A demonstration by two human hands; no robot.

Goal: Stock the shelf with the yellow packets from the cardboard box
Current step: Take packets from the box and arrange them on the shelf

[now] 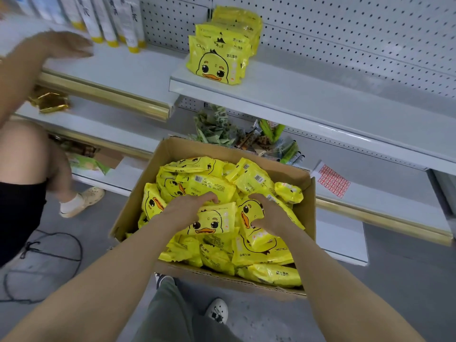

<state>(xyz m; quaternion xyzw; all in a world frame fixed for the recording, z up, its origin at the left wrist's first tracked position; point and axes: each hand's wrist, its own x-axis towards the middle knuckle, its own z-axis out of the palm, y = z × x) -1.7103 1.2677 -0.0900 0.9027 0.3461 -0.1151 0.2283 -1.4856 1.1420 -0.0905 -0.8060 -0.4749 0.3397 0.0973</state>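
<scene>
An open cardboard box (138,193) on the floor holds several yellow duck-face packets. Both my hands are inside it. My left hand (187,208) curls round the left end of a face-up packet (214,222) on top of the pile. My right hand (267,213) grips a second packet (249,215) standing on edge beside it. A row of the same yellow packets (219,60) stands on the white shelf (308,95) above the box, near its left end.
Another person stands at the left, arm (44,53) stretched over the neighbouring shelf with white tubes (108,23). Mixed small goods (249,137) lie on the lower shelf behind the box. A red label sheet (332,180) lies at right. My shoe (217,311) is below the box.
</scene>
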